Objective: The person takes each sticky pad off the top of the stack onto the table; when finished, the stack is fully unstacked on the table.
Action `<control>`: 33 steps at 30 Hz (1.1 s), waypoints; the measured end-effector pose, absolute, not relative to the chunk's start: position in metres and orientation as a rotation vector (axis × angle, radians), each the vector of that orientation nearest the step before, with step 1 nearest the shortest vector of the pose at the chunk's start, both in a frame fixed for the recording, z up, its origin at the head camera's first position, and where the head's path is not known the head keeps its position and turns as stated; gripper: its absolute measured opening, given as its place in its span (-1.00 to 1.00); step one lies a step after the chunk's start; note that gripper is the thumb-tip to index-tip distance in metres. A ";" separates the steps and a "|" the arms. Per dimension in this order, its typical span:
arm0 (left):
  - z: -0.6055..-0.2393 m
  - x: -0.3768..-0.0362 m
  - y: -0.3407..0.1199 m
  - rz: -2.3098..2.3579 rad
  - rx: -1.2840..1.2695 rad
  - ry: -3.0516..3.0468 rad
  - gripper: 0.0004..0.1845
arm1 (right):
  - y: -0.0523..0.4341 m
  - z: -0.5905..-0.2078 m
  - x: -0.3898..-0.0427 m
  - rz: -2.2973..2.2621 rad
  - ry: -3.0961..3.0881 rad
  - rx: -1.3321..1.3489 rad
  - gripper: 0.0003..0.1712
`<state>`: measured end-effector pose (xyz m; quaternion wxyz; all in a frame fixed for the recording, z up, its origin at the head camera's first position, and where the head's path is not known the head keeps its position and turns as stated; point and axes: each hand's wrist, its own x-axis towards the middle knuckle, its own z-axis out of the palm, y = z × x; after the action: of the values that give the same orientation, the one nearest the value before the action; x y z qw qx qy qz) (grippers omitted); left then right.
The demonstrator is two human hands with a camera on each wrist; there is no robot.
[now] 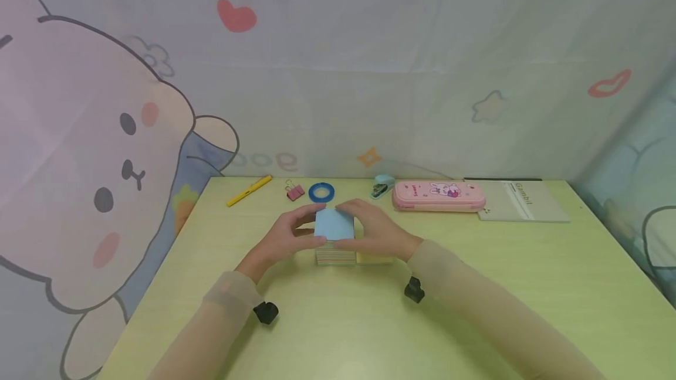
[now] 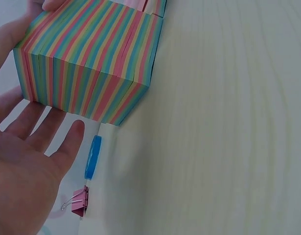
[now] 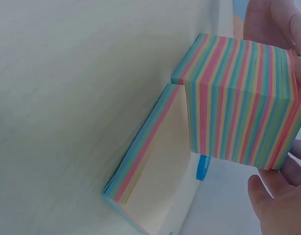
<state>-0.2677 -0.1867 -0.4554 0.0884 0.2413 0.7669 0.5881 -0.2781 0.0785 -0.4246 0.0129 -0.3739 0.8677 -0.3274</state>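
Observation:
A tall, square stack of sticky notes stands on the table, its sides striped in layers of pink, blue, green and yellow. A blue pad forms its top. My left hand grips the upper left side, thumb at the near edge and fingers at the far edge. From the right, my right hand holds the same upper part in a similar way. Against the stack's right side lies a much lower stack of notes with a pale yellow top, partly covered by the right hand in the head view.
Along the table's back edge lie a yellow pen, a pink binder clip, a blue tape roll, a light blue stapler, a pink pencil case and a grey notebook. Behind hangs a printed cloth.

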 end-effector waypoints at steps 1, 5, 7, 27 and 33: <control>-0.456 -0.268 -0.187 1.748 0.720 2.283 -0.18 | 0.078 -0.425 -0.278 -1.018 2.706 -1.169 -0.05; -0.457 -0.269 -0.186 1.744 0.721 2.296 -0.17 | 0.077 -0.427 -0.278 -1.027 2.715 -1.194 -0.06; -0.458 -0.270 -0.187 1.746 0.726 2.299 -0.17 | 0.080 -0.428 -0.279 -1.033 2.716 -1.182 -0.07; -0.458 -0.273 -0.190 1.698 0.688 2.285 -0.22 | 0.201 -0.447 -0.281 -1.093 2.737 -0.935 0.01; -0.459 -0.273 -0.188 1.699 0.702 2.287 -0.23 | 0.236 -0.464 -0.277 -0.911 2.818 -0.856 -0.06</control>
<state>-0.2734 -0.1883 -0.4590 0.1037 0.2381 0.7752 0.5759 -0.2769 0.2357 -0.4645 0.0293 -0.2774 0.9138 -0.2953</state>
